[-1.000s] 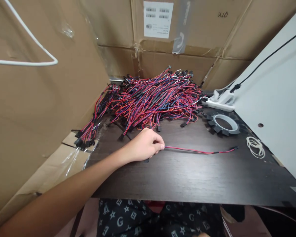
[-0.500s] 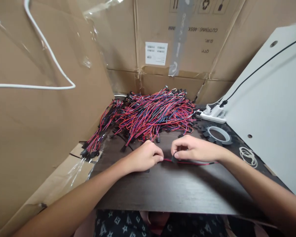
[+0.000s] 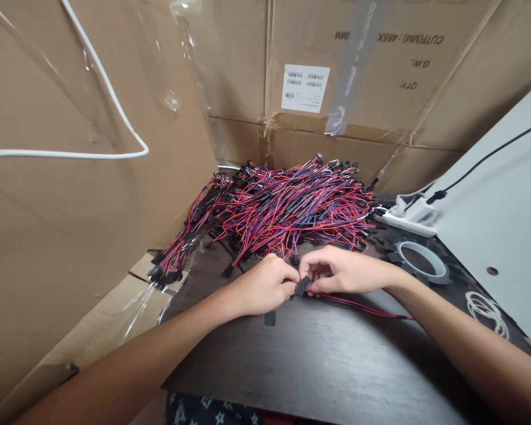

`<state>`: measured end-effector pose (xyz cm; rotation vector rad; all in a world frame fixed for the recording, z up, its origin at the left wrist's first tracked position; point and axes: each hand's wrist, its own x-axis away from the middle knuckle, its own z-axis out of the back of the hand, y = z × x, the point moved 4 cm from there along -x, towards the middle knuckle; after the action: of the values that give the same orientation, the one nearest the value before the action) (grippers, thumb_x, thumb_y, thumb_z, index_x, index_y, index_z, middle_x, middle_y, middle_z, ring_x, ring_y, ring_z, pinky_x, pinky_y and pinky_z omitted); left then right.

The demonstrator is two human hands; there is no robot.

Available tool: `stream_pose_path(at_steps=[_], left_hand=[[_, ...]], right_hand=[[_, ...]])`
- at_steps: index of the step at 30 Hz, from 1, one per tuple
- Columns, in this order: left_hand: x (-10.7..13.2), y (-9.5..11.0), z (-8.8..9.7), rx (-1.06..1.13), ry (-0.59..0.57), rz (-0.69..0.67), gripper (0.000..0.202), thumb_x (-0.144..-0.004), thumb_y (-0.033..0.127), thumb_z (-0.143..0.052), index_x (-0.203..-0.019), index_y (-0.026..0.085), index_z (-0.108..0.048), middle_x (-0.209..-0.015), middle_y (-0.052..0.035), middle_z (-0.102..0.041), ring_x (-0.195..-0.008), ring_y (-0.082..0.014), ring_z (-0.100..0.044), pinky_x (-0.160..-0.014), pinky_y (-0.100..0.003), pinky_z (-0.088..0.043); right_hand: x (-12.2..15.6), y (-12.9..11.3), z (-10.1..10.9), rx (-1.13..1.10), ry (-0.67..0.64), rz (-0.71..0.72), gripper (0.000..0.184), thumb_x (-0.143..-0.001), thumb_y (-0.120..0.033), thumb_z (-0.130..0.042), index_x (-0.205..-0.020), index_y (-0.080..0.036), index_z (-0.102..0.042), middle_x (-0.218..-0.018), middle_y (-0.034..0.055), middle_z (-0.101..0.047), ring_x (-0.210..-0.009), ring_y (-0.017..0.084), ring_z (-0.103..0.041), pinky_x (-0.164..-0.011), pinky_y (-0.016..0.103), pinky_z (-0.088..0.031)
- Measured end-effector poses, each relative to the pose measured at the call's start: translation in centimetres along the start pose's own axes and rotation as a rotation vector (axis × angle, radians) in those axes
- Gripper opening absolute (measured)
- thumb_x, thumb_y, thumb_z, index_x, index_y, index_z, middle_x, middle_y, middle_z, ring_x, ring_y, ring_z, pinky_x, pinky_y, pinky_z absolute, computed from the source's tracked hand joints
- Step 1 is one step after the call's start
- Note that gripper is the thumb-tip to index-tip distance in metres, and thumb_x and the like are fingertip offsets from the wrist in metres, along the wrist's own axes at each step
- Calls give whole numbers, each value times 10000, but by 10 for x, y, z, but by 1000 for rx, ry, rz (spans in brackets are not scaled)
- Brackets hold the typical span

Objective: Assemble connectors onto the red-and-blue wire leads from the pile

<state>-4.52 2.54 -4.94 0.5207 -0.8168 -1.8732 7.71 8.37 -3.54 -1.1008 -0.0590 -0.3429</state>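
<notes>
My left hand (image 3: 265, 286) and my right hand (image 3: 340, 271) meet over the dark table (image 3: 336, 360), both pinched closed. Between their fingertips is a small black piece (image 3: 301, 285) at the end of a thin red and black wire (image 3: 363, 307). The wire trails to the right along the table under my right forearm. A second small black piece (image 3: 269, 318) lies flat on the table just below my left hand. Right behind my hands is a big pile of red, blue and black wires (image 3: 287, 206) with black connectors.
Cardboard boxes (image 3: 71, 236) wall in the table on the left and behind. A roll of tape (image 3: 425, 260), a white power strip (image 3: 409, 215) and loops of white rubber bands (image 3: 487, 307) lie at the right, beside a white panel (image 3: 504, 224).
My right hand came in and joined the left at the wire's end. Both hands lifted it slightly with the black piece, and the view shifted so the pile sits lower.
</notes>
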Motion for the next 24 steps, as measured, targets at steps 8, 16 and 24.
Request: stream_pose_path(at_steps=[8, 16, 24], left_hand=[[-1, -3, 1, 93, -14, 102, 233, -752, 78, -526, -525, 122, -555, -487, 40, -507, -462, -68, -439, -497, -188, -307], [0, -3, 0, 82, -14, 94, 229, -749, 80, -518, -530, 118, -570, -480, 39, -509, -445, -62, -427, -481, -190, -297], [0, 2, 2, 26, -23, 26, 249, -773, 92, -546, -532, 117, -604, -450, 51, -474, -439, -57, -383, -495, -200, -275]], right_hand=[[2, -4, 1, -108, 94, 63, 197, -752, -53, -518, -921, -154, -531, -788, 26, -673, -685, 128, -625, -654, 252, -506], [3, -6, 0, -161, 94, 23, 171, -751, -85, -524, -908, -150, -538, -758, 24, -673, -650, 127, -621, -639, 254, -508], [4, -10, 6, 128, 118, -4, 20, -757, -138, -565, -760, -137, -585, -657, -23, -563, -581, 93, -494, -543, 195, -396]])
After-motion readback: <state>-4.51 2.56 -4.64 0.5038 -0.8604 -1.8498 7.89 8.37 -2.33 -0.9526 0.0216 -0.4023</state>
